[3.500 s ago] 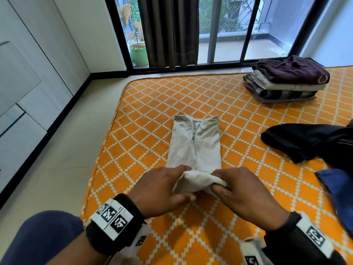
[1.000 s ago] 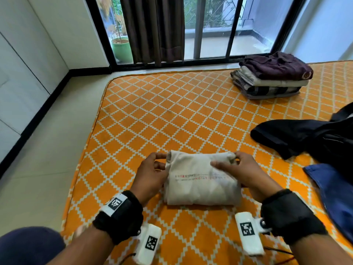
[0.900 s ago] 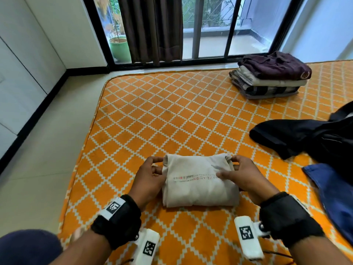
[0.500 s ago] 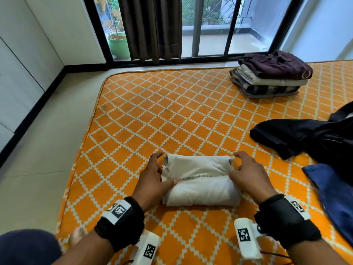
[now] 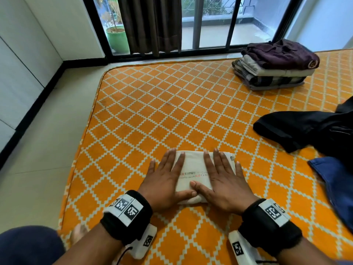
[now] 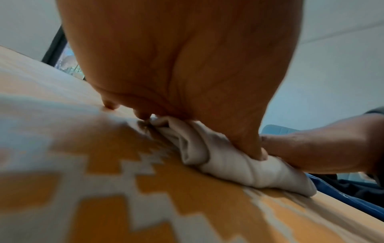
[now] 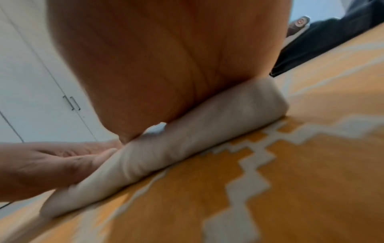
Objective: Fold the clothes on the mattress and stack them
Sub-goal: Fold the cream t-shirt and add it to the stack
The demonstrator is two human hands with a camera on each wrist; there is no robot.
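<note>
Head view shows the folded beige garment (image 5: 193,175) lying on the near part of the orange mattress (image 5: 172,111), with the left hand (image 5: 164,180) and right hand (image 5: 223,180) both spread flat and pressing it down, thumbs meeting at its near edge. From the left wrist view its layers bulge softly at the end, so it looks light, limp and springy, likely to loosen if lifted carelessly. Best taken with both palms slid under the left and right ends. The folded stack (image 5: 275,67) waits far right; a black garment (image 5: 305,131) and a blue garment (image 5: 336,188) lie unfolded at right.
</note>
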